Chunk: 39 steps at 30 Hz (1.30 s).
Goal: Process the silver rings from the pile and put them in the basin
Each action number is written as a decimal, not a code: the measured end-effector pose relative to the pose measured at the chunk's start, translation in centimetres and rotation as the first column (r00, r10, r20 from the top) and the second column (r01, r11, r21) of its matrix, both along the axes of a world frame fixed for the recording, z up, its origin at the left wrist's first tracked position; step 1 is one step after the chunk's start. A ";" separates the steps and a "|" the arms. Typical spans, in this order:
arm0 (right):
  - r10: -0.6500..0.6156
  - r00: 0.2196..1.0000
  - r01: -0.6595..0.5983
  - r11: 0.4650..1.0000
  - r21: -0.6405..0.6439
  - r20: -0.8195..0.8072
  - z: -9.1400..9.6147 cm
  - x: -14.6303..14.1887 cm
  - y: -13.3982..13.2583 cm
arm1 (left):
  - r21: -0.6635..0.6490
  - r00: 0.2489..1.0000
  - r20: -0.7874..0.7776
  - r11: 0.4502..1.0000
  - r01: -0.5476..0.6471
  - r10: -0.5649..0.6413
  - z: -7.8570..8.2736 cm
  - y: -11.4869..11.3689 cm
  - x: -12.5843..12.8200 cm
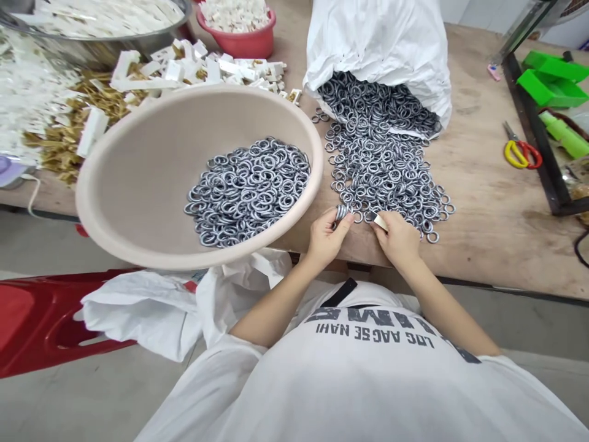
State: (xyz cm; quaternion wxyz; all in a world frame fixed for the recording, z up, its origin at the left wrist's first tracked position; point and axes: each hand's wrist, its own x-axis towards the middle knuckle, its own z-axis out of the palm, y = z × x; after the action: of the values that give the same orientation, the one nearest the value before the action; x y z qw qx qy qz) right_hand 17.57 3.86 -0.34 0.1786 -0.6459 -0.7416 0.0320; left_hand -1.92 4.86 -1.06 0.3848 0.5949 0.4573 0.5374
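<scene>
Rings, grey metal, in loose heap on table, spilling from mouth of white sack; sack top cut off by frame. More rings in tilted beige basin, just beside heap on view's left; basin's near rim juts past table edge, what lies under it hidden.

Fig. detail, near table edge: L hand, fingers clamped on small stack of rings; stack partly covered, count not readable. R hand, close by but apart from L hand, fingers pinched together on pale flat tag; tag mostly covered, material hard to make out. Loose rings lie just beyond both hands.

Background, upper L: steel basin and red bowl, both cut off by top edge; white plastic pieces and brass-coloured strips on table, partly hidden by beige basin. Far R: scissors, yellow/red handles; green trays in black frame, cut off by R edge. Below: white bag on red plastic item, shape unclear; person's printed white T-shirt.
</scene>
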 end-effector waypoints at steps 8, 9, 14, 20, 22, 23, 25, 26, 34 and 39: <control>-0.033 0.999 0.036 0.994 0.103 -0.036 -0.7 0.1 -0.3 | 0.026 0.993 -0.109 0.998 0.050 -0.047 0.2 0.0 0.4; -0.038 0.998 0.046 0.991 0.128 -0.058 -0.8 0.2 -0.3 | 0.035 0.992 -0.117 0.998 0.053 -0.049 0.1 0.1 0.4; -0.016 0.983 0.066 0.961 0.268 -0.186 -1.3 0.9 -0.3 | 0.064 0.984 -0.161 0.994 0.084 -0.073 -0.5 0.5 0.5; 0.136 0.953 -0.031 0.933 0.359 -0.271 -1.8 1.4 0.2 | 0.154 0.958 -0.283 0.983 0.098 -0.051 -0.6 0.6 0.4; 0.183 0.941 -0.072 0.931 0.358 -0.286 -1.8 1.4 0.2 | 0.185 0.947 -0.321 0.978 0.098 -0.034 -0.5 0.6 0.6; 0.206 0.933 -0.092 0.930 0.355 -0.296 -1.8 1.4 0.2 | 0.200 0.939 -0.344 0.975 0.102 -0.027 -0.4 0.6 0.6; 0.256 0.911 -0.139 0.929 0.342 -0.324 -1.6 1.4 0.1 | 0.229 0.918 -0.396 0.966 0.120 -0.020 -0.3 0.5 0.8; 0.282 0.897 -0.164 0.928 0.335 -0.341 -1.5 1.4 0.0 | 0.242 0.907 -0.421 0.960 0.138 -0.024 -0.3 0.4 0.9; 0.376 0.788 -0.244 0.917 0.314 -0.487 -1.5 1.4 -0.3 | 0.264 0.871 -0.487 0.940 0.215 -0.062 -0.6 -0.2 0.9; 0.363 0.773 -0.234 0.926 0.297 -0.521 -1.5 1.3 -0.5 | 0.215 0.845 -0.521 0.940 0.266 -0.119 -0.4 0.0 0.8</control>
State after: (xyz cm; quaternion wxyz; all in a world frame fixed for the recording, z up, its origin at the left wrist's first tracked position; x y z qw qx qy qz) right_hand 18.85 3.36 -1.86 0.4521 -0.4568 -0.7470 0.1701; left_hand -1.12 4.89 -1.48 0.2176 0.8051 0.3983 0.3818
